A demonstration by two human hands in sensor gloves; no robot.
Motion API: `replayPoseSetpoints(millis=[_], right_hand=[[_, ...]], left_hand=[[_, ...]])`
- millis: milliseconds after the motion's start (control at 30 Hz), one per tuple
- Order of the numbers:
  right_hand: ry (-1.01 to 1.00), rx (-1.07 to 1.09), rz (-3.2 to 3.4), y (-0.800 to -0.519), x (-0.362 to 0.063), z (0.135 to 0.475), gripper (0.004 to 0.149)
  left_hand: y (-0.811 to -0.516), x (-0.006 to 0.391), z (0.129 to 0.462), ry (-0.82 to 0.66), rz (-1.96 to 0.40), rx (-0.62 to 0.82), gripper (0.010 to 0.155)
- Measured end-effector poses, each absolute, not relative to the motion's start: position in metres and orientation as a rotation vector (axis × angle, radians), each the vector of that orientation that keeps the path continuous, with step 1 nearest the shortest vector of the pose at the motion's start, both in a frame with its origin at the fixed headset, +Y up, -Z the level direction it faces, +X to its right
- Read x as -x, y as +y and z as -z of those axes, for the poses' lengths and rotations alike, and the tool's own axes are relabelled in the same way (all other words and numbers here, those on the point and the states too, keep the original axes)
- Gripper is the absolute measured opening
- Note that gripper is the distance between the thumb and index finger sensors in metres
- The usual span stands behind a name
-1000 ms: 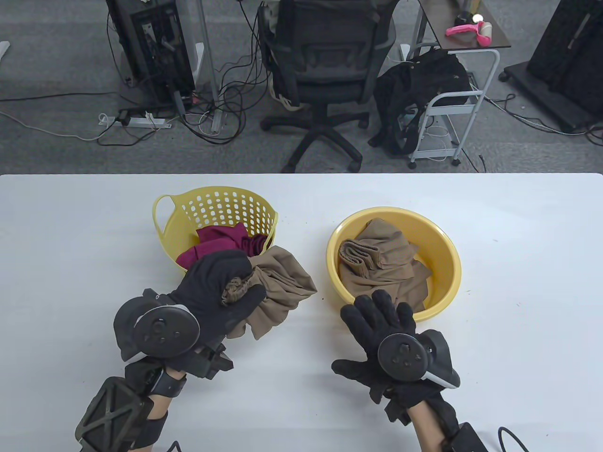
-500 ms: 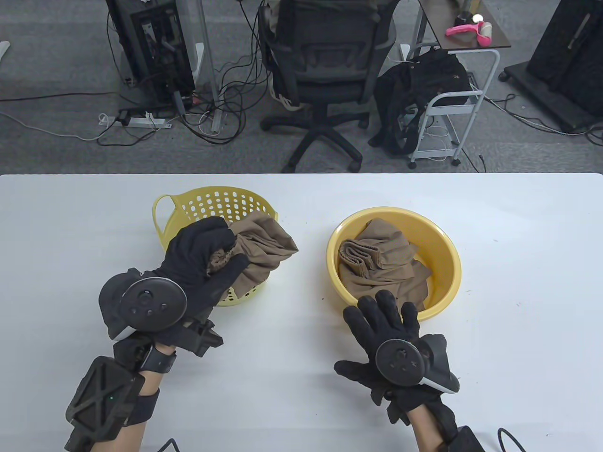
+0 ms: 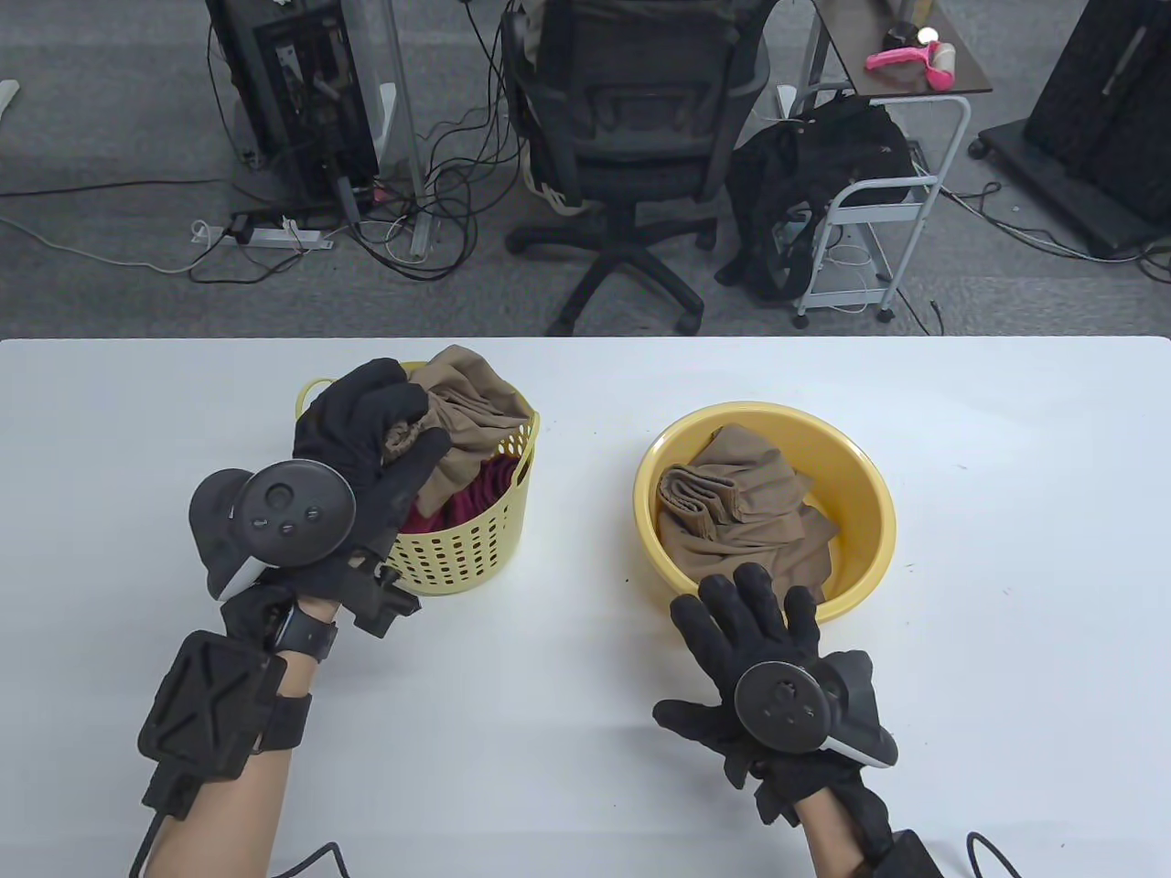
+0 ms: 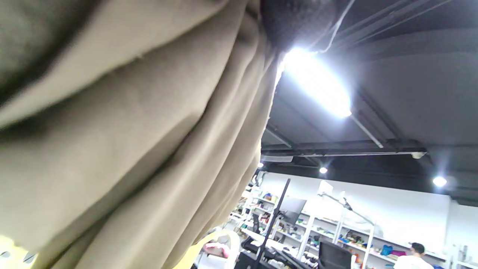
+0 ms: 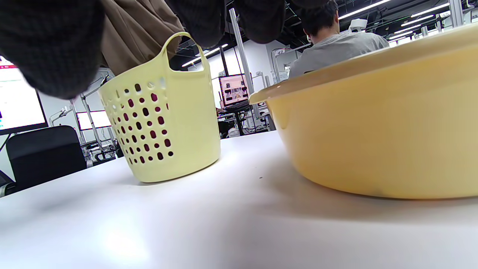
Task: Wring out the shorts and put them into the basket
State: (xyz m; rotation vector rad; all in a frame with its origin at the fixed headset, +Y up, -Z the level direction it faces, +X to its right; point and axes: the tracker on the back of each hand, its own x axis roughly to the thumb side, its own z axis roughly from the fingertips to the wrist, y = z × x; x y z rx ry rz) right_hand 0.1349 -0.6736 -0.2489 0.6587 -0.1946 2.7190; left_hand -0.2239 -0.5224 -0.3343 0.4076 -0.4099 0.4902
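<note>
My left hand (image 3: 380,430) grips bunched tan shorts (image 3: 462,402) above the pale yellow perforated basket (image 3: 476,540), the cloth hanging down into its mouth. The same tan shorts (image 4: 123,149) fill the left wrist view. A dark red garment (image 3: 485,489) lies inside the basket. My right hand (image 3: 750,622) rests flat on the table with fingers spread, its fingertips at the near rim of the yellow basin (image 3: 869,512). Another tan garment (image 3: 741,512) lies folded in the basin. In the right wrist view the basket (image 5: 168,112) stands left and the basin (image 5: 381,127) right.
The white table (image 3: 1006,640) stretches wide to both sides. Beyond its far edge stand an office chair (image 3: 631,137), a computer tower (image 3: 293,91) with cables, and a white cart (image 3: 878,192) with a black bag.
My left hand has lifted the tan shorts from the table in front of the basket up and away, over the basket's mouth. The right hand has barely moved.
</note>
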Motion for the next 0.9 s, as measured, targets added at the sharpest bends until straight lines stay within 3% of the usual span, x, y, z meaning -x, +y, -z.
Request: replayPoseSetpoints(millis=[300,900], right_hand=[[-0.199,-0.659,-2.713,-0.673,-0.136,0.248,0.095],[-0.198,-0.661,-2.714,-0.672,-0.137,0.246,0.095]], left_hand=[[-0.557,0.22,0.362,-0.301,-0.531,-0.26,0.045],[-0.59,0.224,0.385,-0.203,-0.229,-0.001,0.049]])
